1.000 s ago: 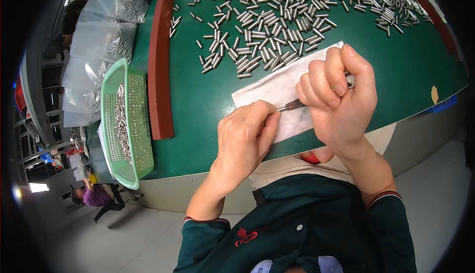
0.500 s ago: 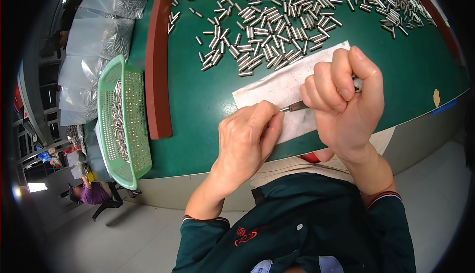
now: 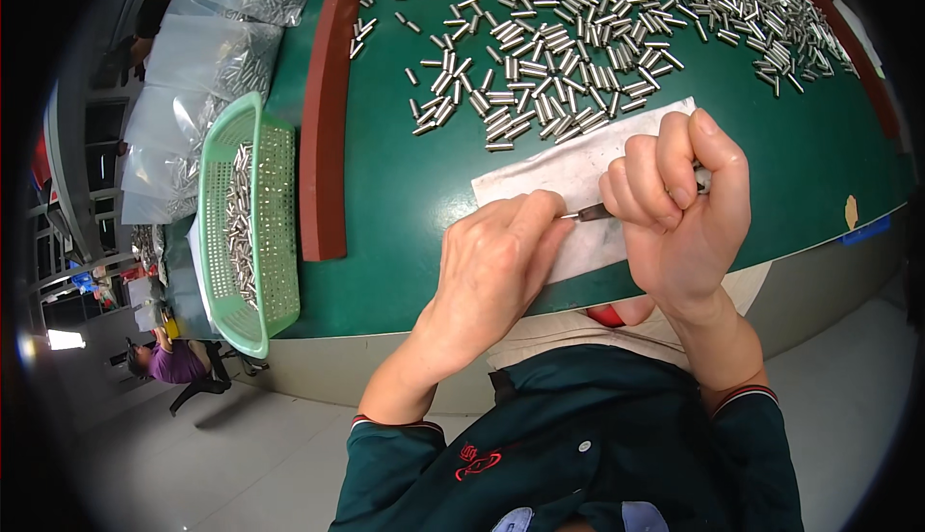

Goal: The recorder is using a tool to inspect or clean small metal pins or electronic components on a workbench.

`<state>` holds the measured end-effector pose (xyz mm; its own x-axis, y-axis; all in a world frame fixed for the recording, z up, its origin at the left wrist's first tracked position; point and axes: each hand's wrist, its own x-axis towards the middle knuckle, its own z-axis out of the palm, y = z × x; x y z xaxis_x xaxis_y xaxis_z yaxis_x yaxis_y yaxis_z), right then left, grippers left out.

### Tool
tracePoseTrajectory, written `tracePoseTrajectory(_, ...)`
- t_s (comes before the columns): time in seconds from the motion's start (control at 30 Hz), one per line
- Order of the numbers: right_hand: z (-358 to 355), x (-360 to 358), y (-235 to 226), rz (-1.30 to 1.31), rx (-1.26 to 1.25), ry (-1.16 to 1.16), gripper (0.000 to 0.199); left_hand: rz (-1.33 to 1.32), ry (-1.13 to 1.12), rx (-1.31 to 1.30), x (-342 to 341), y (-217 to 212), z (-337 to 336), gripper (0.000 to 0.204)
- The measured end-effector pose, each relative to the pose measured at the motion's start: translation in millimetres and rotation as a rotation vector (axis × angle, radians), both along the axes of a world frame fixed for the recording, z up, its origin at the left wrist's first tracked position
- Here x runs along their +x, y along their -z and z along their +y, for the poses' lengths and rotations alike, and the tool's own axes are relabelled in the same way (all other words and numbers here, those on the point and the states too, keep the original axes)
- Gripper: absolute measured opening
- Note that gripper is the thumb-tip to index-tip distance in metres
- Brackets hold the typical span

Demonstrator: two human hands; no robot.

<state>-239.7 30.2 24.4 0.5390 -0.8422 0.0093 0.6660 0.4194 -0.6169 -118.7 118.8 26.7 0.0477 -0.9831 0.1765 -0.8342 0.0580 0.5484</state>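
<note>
Workshop, grey floor below, another person seated far off at lower left. Green tabletop (image 3: 405, 195) with a curved front edge; reddish-brown strip (image 3: 326, 118) down its left part. Clear bags of metal parts (image 3: 212, 40) stacked beyond the strip. Green mesh basket (image 3: 252, 224) at the tabletop's left end, a row of small metal cylinders inside. Wide scatter of short metal pins (image 3: 578, 31) across the far half of the tabletop. Grey-white sheet (image 3: 568, 171) lying flat near the front edge, under both hands.

Left hand (image 3: 491, 262) curled, fingertips pinched close at the tip of a thin dark tool (image 3: 593, 212); whatever sits in the pinch too small to make out. Right hand (image 3: 679, 214) fisted around the tool's handle, thumb raised over the top.

Against the earlier frames: hands in much the same pose, drawn slightly nearer each other, tool tip at the left fingertips throughout. Reads as one small piece under steady work over the sheet, not yet set aside.
</note>
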Motion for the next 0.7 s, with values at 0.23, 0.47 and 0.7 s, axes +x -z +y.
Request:
tracePoseTrajectory(0.23, 1.8, 0.1, 1.5, -0.002, -0.006, 0.006, 0.039, 1.720, -0.095, 0.204, 31.7, -2.1, -1.7, 0.012)
tracePoseTrajectory(0.47, 1.8, -3.8, -0.1, -0.021, 0.028, -0.014, 0.039, 1.752, -0.196, 0.195, 36.9, 3.3, -3.1, 0.018)
tracePoseTrajectory(0.7, 0.4, -2.7, 1.5, -0.031, 0.019, -0.010, 0.039, 1.459, -0.152, 0.129, 54.8, 1.1, -3.3, 0.024)
